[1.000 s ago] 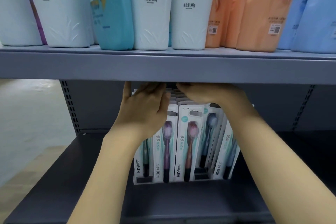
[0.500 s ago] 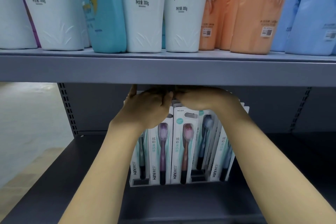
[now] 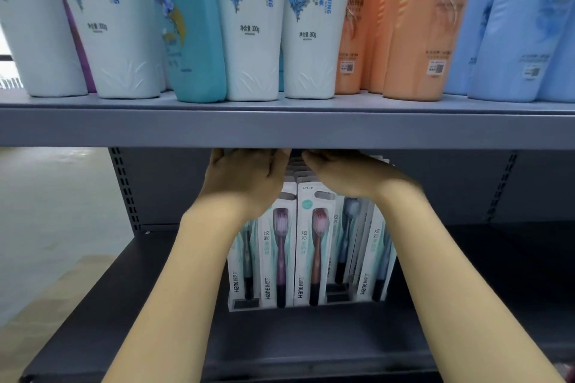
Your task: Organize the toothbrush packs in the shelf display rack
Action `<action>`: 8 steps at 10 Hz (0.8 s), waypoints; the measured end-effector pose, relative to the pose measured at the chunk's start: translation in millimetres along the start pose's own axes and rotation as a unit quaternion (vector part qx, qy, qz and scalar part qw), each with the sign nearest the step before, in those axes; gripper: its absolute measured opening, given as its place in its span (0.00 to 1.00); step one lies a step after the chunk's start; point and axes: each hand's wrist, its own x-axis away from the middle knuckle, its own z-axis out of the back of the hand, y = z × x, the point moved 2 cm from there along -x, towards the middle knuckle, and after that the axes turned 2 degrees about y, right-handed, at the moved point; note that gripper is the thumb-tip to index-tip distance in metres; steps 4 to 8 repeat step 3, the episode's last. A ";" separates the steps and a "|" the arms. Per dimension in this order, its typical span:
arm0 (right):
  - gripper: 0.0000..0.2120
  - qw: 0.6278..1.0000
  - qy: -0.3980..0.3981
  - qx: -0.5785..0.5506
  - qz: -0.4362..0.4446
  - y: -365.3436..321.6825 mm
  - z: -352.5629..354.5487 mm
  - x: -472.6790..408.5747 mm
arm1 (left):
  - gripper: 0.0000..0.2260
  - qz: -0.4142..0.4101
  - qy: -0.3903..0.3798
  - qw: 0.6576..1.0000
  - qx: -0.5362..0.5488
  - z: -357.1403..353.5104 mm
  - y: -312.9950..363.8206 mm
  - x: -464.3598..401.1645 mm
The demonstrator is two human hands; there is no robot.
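Several rows of white and teal toothbrush packs [image 3: 313, 253] stand upright in a clear display rack [image 3: 244, 304] on the dark lower shelf [image 3: 280, 345]. The front packs show a purple brush [image 3: 280, 255] and a brown brush. My left hand [image 3: 245, 179] curls over the tops of the left rows. Over the tops of the right rows lies my right hand [image 3: 350, 179], where the packs lean to the right. The two hands almost touch above the middle row. The upper shelf's edge hides the fingertips of both.
The grey upper shelf [image 3: 280, 129] hangs just above my hands. It carries white [image 3: 252, 40], teal [image 3: 193, 40], orange [image 3: 417, 40] and pale blue bottles [image 3: 510, 40]. A perforated upright [image 3: 124, 190] stands at the left, with pale floor beyond it.
Both hands have slid further back under the upper shelf along the pack tops and drawn closer together. The packs stand in much the same place.
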 end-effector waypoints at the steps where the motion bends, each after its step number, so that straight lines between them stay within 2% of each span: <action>1: 0.23 0.999 -0.017 -0.019 -0.020 -11.0 -5.5 18.0 | 0.20 -0.006 0.010 0.999 0.035 6.9 2.3 16.8; 2: 0.23 0.996 0.026 -0.081 -0.039 -21.2 -16.3 39.3 | 0.18 -0.010 0.054 0.986 0.159 10.7 2.3 40.5; 3: 0.18 0.986 0.093 -0.137 -0.021 -34.6 -30.4 62.7 | 0.15 0.029 0.087 0.946 0.310 11.1 -1.9 67.2; 8: 0.18 0.986 0.093 -0.137 -0.021 -34.6 -30.4 62.7 | 0.15 0.029 0.087 0.946 0.310 11.1 -1.9 67.2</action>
